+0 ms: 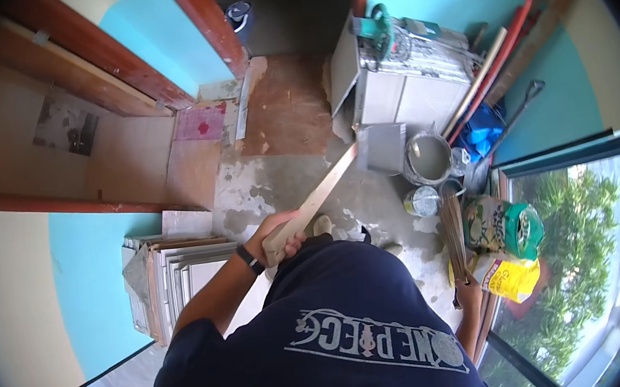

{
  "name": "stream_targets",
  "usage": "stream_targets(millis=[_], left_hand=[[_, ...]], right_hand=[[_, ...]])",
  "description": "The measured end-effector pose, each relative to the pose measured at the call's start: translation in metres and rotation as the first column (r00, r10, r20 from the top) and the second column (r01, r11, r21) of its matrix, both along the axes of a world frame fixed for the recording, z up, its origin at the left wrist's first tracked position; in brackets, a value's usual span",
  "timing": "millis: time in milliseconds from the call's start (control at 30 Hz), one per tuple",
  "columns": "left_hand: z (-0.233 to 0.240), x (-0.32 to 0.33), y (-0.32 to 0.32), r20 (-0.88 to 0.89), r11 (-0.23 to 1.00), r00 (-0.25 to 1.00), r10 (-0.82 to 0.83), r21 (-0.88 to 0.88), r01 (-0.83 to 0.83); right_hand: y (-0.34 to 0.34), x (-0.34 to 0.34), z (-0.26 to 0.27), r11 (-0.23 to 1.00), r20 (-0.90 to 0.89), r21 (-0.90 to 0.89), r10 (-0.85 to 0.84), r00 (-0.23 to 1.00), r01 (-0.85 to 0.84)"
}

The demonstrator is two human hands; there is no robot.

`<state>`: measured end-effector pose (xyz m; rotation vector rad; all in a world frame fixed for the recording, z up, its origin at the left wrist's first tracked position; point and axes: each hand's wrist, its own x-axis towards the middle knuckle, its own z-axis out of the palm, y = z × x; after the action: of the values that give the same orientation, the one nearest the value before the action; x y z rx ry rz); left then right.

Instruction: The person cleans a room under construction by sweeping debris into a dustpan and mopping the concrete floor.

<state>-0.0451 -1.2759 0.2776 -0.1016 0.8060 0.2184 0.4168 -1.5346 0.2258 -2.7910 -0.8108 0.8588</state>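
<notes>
My left hand (279, 236) is closed around the near end of a pale wooden board (319, 195). The board slants up and to the right, and its far end reaches a grey square container (382, 148). Whether the two touch I cannot tell. Over on the right, my right hand (468, 287) grips the lower end of a long bundle of thin brown sticks (453, 234), which looks like a stick broom. Its other end points away from me, beside a small pail (451, 186). A yellow printed bag (509, 280) lies right of this hand.
A round bucket (427, 158) and a metal can (421, 202) stand on the stained floor. Stacked tiles (198, 269) lean at left. A green power saw (377, 31) rests on stacked boxes (401, 91). A green printed sack (500, 226) is by the window, a shovel (519, 112) against the wall.
</notes>
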Motion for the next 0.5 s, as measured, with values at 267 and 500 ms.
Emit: stream_targets(millis=[267, 500], left_hand=[[-0.063, -0.103, 0.009, -0.069, 0.825, 0.828, 0.556, -0.076, -0.56], [-0.092, -0.148, 0.06, 0.001, 0.503, 0.503, 0.864, 0.037, -0.864]], right_hand=[[0.134, -0.045, -0.011, 0.967, -0.068, 0.033, 0.255, 0.965, -0.253], [0.292, -0.096, 0.023, 0.879, -0.221, 0.024, 0.469, 0.855, -0.476]])
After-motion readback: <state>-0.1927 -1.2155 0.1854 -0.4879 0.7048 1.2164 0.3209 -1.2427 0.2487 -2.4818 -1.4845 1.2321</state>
